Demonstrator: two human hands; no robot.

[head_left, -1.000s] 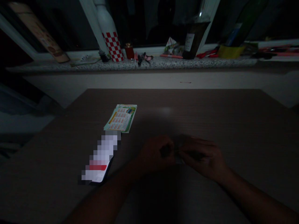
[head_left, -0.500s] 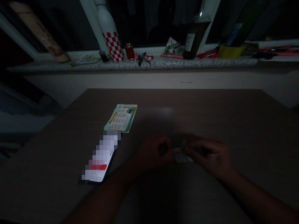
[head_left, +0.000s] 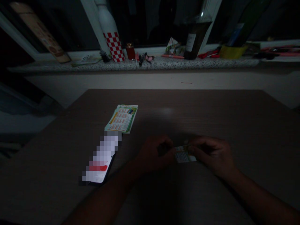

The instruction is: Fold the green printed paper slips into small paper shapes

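A small, thin rectangular card printed in white and green is held low over the middle of a brown wood-grain tabletop, between a person's two bare hands, in a dimly lit room. The side facing up is mostly pale, with a block of fine text lines across its left and middle part, a yellowish-green strip along the far edge, and a paler corner at the near right; the print is too small and dark to read. The card looks flat, its near edge in plain view, its far right part covered by fingers. The left hand is curled into a loose ring, thumb and forefinger closed together at the card's left edge. The right hand pinches the card's right part between thumb and forefinger, the other fingers folded behind. To the left, well apart from the hands, lies a loosely squared stack of green-bordered white paper cards, its top one bearing orange-red grids of figures, a yellow heading and a small blue picture in one corner. Just nearer than the stack lies a dark-edged rectangular smartphone with a lit white screen, mostly pixelated, with a red bar.
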